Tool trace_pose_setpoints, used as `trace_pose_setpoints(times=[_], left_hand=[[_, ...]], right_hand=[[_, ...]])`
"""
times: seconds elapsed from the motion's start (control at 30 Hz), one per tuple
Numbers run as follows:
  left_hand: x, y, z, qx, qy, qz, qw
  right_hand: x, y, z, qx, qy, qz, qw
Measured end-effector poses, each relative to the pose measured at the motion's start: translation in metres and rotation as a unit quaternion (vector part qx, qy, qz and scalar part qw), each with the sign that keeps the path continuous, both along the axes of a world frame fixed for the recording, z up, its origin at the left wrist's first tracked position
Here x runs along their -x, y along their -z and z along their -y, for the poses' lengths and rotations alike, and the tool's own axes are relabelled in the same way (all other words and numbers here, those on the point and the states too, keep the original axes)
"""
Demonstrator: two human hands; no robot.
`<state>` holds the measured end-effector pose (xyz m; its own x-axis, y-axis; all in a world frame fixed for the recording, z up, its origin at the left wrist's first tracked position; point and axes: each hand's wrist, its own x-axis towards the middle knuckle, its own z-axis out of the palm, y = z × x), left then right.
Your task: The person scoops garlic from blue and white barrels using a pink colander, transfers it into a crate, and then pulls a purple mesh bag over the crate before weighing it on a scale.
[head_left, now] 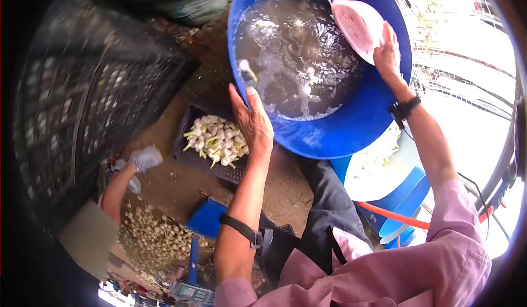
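My left hand point(253, 121) grips the near-left rim of a big blue tub point(324, 137), thumb and fingers on either side of the edge. Murky, rippling water point(299, 54) lies in the tub, with a few pale garlic bulbs point(248, 70) at the surface. In my right hand point(387, 57) is a pink plastic bowl point(357, 26) with ringed ridges, tilted over the tub's right side. The fingers close on the bowl's edge; part of them is hidden behind it.
A dark crate point(184, 139) holds peeled-looking garlic point(217, 141) at left. A tall black crate point(99, 104) stands further left. Another person's gloved hand point(146, 158) is near a garlic heap point(153, 238). A second blue container point(398, 208) and an orange hose point(392, 215) lie right.
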<state>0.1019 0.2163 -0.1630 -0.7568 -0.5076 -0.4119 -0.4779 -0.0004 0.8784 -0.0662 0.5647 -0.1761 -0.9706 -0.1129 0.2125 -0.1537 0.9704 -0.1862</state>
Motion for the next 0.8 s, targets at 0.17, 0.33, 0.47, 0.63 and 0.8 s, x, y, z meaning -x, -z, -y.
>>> trace_pose_setpoints(times=[0.17, 0.33, 0.47, 0.63, 0.8], left_hand=[[0.014, 0.017, -0.027, 0.075, -0.059, -0.002, 0.995], [0.018, 0.019, -0.03, 0.118, -0.051, 0.012, 0.992], [0.02, 0.017, -0.032, 0.138, -0.05, 0.037, 0.988], [0.02, 0.02, -0.032, 0.136, -0.049, 0.03, 0.989], [0.014, 0.02, -0.03, 0.146, -0.044, 0.044, 0.987]], right_hand=[[-0.022, 0.097, -0.06, -0.054, 0.057, 0.141, 0.987], [-0.058, 0.165, -0.046, 0.063, 0.074, 0.246, 0.964], [-0.066, 0.21, -0.046, 0.092, -0.054, 0.306, 0.946], [-0.094, 0.218, 0.014, 0.169, -0.028, 0.397, 0.902], [-0.142, 0.228, 0.083, 0.221, 0.009, 0.42, 0.88]])
